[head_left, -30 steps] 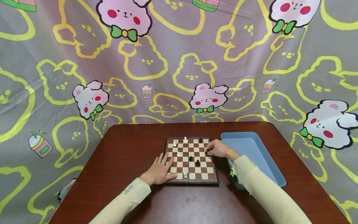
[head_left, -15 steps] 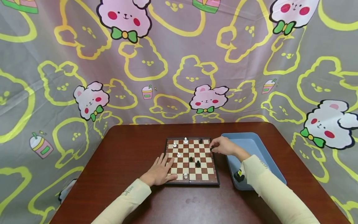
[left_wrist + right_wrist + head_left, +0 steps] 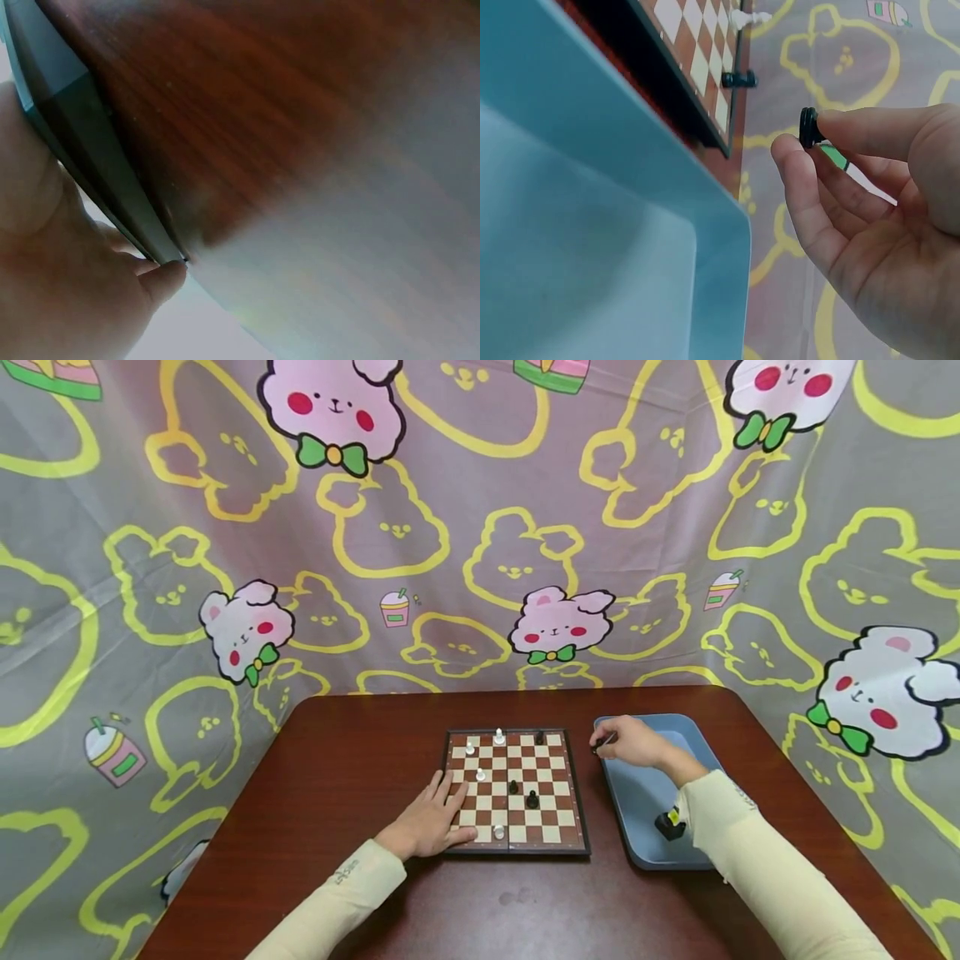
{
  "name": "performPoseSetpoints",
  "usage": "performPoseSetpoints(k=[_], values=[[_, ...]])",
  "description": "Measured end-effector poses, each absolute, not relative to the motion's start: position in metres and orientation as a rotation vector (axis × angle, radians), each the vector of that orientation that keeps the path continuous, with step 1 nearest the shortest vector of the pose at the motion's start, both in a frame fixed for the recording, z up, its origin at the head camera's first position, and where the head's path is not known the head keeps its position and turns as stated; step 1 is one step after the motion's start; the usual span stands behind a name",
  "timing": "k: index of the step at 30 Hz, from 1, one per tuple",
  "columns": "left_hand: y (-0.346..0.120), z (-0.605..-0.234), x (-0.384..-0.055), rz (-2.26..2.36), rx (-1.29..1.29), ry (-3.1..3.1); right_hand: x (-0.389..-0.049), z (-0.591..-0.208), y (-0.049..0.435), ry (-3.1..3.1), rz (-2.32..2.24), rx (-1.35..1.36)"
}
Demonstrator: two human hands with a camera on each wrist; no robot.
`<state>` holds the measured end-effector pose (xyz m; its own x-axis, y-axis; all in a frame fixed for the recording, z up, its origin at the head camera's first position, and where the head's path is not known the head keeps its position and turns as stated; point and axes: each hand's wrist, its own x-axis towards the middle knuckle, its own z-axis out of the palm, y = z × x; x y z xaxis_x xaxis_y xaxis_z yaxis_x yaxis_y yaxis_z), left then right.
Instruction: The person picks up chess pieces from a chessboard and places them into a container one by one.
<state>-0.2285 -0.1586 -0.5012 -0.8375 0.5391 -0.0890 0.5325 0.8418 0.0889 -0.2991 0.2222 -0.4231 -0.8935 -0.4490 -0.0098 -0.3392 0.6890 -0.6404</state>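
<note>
My left hand (image 3: 427, 825) lies with fingers spread over the near left corner of the chessboard (image 3: 551, 833). In the left wrist view that hand (image 3: 67, 277) is against the board's dark edge (image 3: 105, 150). Between thumb and fingertips, my right hand (image 3: 633, 743) pinches a small black chess piece (image 3: 808, 127), beside the far left corner of the blue tray (image 3: 637, 793). Only the piece's round base shows clearly; the fingers cover the rest. Several white pieces, among them a white pawn (image 3: 481, 774), and three black ones, one a black piece (image 3: 532, 798), stand on the board.
The tray stands just right of the board on the dark brown wooden table (image 3: 360, 743), and the right forearm passes over it. A black device (image 3: 670, 827) with a yellow mark hangs at the right cuff. A patterned curtain (image 3: 420, 552) surrounds the table's back and sides.
My right hand has carried the black piece from the board's right side, rightward past its edge to the tray's far left corner. The left hand stays in place.
</note>
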Motion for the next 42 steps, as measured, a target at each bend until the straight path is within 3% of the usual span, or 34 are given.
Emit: performPoseSetpoints(k=[27,42], values=[[-0.156,-0.502,-0.230,0.094,0.825,2.900,-0.305,-0.424,0.269,2.712,-1.006,-0.529],[-0.158,-0.500,-0.229,0.106,0.829,2.897,-0.317,-0.446,0.281,2.704,-0.913,-0.420]])
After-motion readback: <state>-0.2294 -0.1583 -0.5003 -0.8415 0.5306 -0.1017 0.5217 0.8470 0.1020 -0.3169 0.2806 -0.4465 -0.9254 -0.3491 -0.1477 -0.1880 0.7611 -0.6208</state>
